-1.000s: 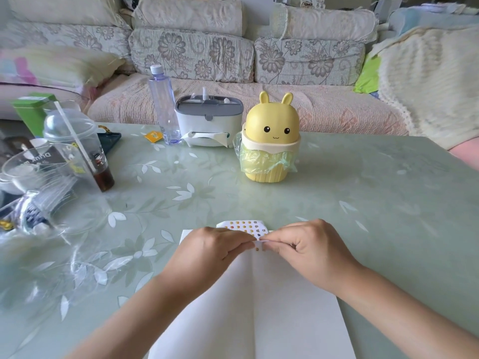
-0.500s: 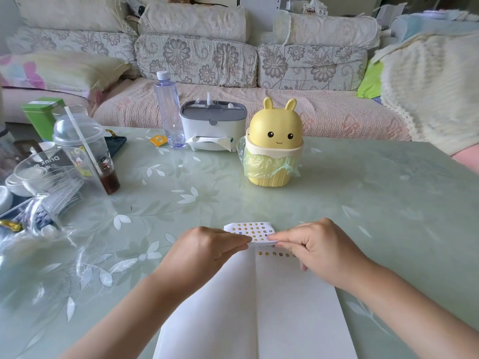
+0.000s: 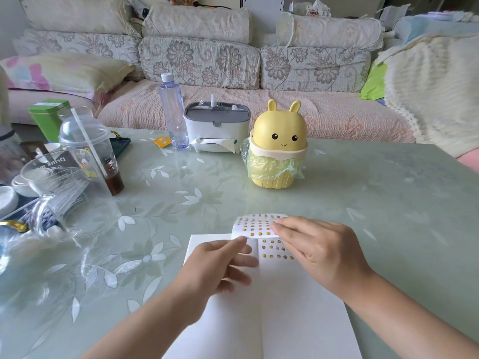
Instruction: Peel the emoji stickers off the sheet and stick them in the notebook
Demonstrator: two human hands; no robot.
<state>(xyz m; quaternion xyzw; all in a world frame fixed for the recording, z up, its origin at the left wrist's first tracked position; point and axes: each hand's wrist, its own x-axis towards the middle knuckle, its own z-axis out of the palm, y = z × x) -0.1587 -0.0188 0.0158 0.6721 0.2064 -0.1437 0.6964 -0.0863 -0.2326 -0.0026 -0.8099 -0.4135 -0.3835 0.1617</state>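
The open notebook (image 3: 298,307) lies with blank white pages in front of me. Rows of small yellow emoji stickers (image 3: 276,251) sit at the top of its right page. The white sticker sheet (image 3: 255,224), dotted with several stickers, is raised over the notebook's top edge. My right hand (image 3: 321,251) pinches the sheet's right edge with fingers on top. My left hand (image 3: 220,265) hovers over the left page, blurred, fingers loosely spread, its fingertip near the sheet's lower left corner and holding nothing that I can see.
A yellow bunny-shaped bin (image 3: 277,151) stands beyond the sheet. Behind it are a tissue box (image 3: 216,130) and a water bottle (image 3: 173,112). A domed drink cup (image 3: 90,154), glass bowls and plastic wrap (image 3: 51,229) crowd the table's left. A sofa runs behind.
My left hand has let go at the sheet and drawn back toward me over the left page. The right hand keeps hold of the sheet, and the stuck rows now show below it.
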